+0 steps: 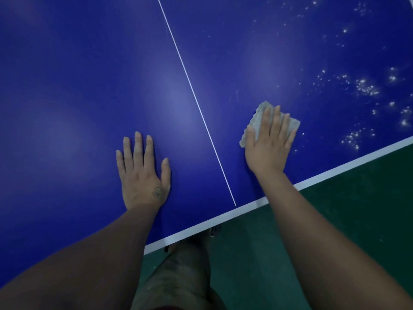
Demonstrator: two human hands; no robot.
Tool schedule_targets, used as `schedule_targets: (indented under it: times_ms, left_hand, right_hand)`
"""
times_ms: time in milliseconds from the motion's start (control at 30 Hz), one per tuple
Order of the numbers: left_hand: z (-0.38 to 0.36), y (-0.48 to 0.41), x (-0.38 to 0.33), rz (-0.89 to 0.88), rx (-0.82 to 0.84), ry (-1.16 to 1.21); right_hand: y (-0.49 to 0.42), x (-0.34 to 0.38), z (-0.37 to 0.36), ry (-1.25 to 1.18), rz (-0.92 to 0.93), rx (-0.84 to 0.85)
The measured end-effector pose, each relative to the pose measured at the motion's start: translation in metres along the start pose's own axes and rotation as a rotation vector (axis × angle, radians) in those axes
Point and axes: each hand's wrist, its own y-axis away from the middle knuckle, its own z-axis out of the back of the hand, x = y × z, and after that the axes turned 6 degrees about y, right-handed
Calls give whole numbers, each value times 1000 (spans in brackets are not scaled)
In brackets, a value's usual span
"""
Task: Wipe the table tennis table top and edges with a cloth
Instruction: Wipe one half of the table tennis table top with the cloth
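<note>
Head view looks down on a deep blue table top (78, 97), smooth and slightly glossy, with soft pale patches of reflected light. A thin white centre line (196, 101) runs from 12 o'clock down to about 5 o'clock and stops at the broad white edge band (335, 170), which slants across the lower right.

The cloth (259, 117) lies on the blue surface at about 2 o'clock from the middle of the frame, right of the centre line and near the edge band. It is a pale grey, folded, roughly rectangular pad with a coarse, nubbly texture and ragged borders. The right hand (269, 146) rests flat on it, palm down, fingers straight and a little spread, pointing toward 12 o'clock. The cloth's corners show past the fingertips and beside the thumb.

The left hand (140, 173) lies flat on bare table at about 8 o'clock, left of the line, fingers straight and close together, thumb held apart.

White specks (366, 87) are scattered in clusters over the surface from 1 to 3 o'clock, beyond the cloth.

Below the edge, a dull green floor (335, 220) fills 4 to 5 o'clock. A leg (178, 269) shows at 6 o'clock, and a dark shape (214, 230) under the edge may be footwear.
</note>
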Motion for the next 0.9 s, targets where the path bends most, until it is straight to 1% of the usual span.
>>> schedule_targets:
  times_ms: [100, 200, 267, 367, 500, 567, 667, 733, 767, 800, 900]
  left_hand:
    - [1, 0, -1, -5, -10, 5]
    - [2, 1, -2, -2, -17, 5]
    - [3, 2, -2, -1, -26, 17]
    - [3, 2, -2, -1, -25, 25]
    - [2, 2, 0, 4, -25, 27]
    - [1, 2, 0, -10, -39, 26]
    - [1, 1, 0, -10, -42, 29]
    - [2, 1, -1, -7, -45, 42]
    - [3, 1, -2, -6, -46, 49]
    - [3, 1, -2, -6, -44, 54]
    - [5, 0, -3, 0, -35, 55]
  right_hand:
    - [40, 10, -1, 22, 67, -1]
    - [108, 20, -5, 46, 186, 34]
    - [131, 26, -7, 51, 281, 55]
    - [105, 34, -5, 45, 389, 46]
    - [11, 62, -2, 56, 514, 1]
    - [-39, 74, 1, 59, 492, -39]
    - [-82, 84, 8, 12, 323, -27]
    - [-74, 89, 10, -7, 256, -19]
    - [-60, 90, 9, -5, 271, -29]
    - [-42, 89, 9, 8, 322, -38]
    - [7, 67, 4, 71, 591, -11]
